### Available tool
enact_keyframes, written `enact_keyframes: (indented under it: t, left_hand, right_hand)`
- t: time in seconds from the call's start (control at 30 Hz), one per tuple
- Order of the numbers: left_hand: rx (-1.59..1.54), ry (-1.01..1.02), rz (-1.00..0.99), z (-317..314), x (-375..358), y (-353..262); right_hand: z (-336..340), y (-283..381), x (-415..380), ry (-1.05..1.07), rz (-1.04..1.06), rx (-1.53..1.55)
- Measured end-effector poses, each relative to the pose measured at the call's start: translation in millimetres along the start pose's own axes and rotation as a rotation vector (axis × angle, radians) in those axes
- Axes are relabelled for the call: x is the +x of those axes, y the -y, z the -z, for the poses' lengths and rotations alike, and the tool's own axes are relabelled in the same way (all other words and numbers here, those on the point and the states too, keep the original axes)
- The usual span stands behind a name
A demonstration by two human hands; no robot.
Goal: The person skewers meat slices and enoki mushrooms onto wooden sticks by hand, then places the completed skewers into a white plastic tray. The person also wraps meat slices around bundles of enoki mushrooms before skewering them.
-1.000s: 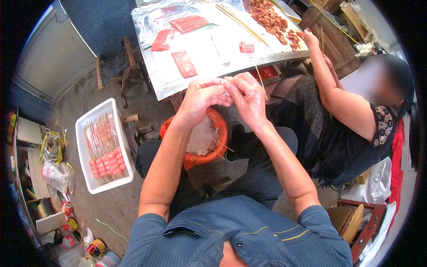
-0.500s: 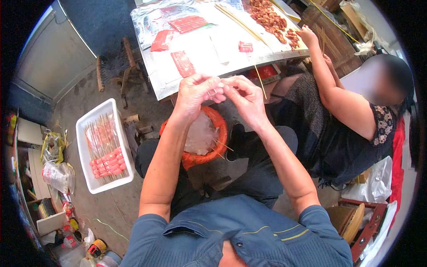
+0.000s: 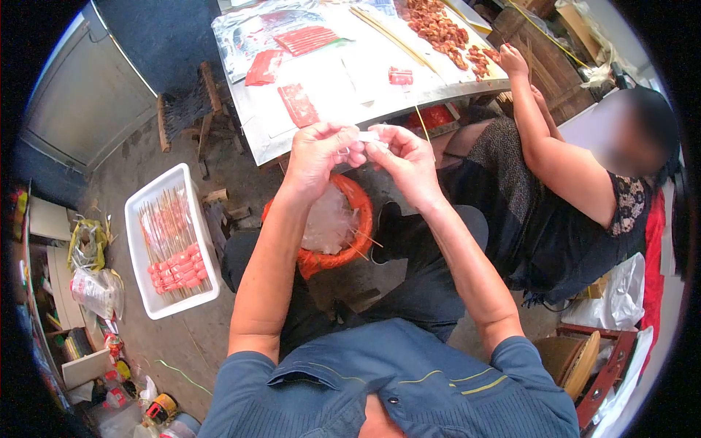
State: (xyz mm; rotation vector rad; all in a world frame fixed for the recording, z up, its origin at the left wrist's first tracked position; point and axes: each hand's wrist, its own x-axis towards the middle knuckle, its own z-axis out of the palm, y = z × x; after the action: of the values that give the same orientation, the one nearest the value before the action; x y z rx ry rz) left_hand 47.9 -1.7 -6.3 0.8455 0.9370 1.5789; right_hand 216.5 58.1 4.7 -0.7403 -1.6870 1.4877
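Note:
My left hand (image 3: 315, 162) and my right hand (image 3: 409, 162) meet in front of the table edge, fingertips pinched together. Between them is a small whitish, film-like piece (image 3: 369, 136), partly covered by the fingers. Just beyond, a flat red slab (image 3: 298, 106) lies on the white tabletop (image 3: 343, 102). Further right, a skewer with a red piece (image 3: 400, 76) has its stick (image 3: 425, 124) jutting over the edge. Below my hands stands an orange-lined bucket (image 3: 358, 191) holding crumpled clear film (image 3: 327, 223) and a few thin sticks.
A white tray (image 3: 135, 252) of red-tipped skewers (image 3: 177, 270) sits on the floor at left. More red slabs (image 3: 305, 39) and a heap of brown-red pieces (image 3: 438, 33) lie on the table. A co-worker (image 3: 562, 168) sits at right, one hand near the heap.
The whitish piece now shows more clearly between my fingertips, and my right fingers have shifted slightly. The co-worker's hand has moved a little to the right.

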Motion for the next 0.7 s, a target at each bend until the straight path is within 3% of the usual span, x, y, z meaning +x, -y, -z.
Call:
enact_keyframes:
  t: [0.07,0.2,0.37,0.7]
  left_hand:
    - [-0.265,-0.068,0.036,2.3,0.8,-0.7]
    - [-0.369,-0.015,0.063,7.4,4.5,6.9]
    - [-0.307,-0.019,0.06,2.1,2.4,4.2]
    - [0.02,-0.031,-0.046,-4.2,-0.7,1.2]
  right_hand:
    - [-1.2,-0.9,-1.5,-0.017,-0.064,0.133]
    - [-4.3,-1.6,-1.9,0.016,-0.102,0.252]
    - [-13.0,2.4,4.8,-0.037,-0.072,0.425]
    - [-11.4,-4.7,2.9,-0.124,-0.112,0.458]
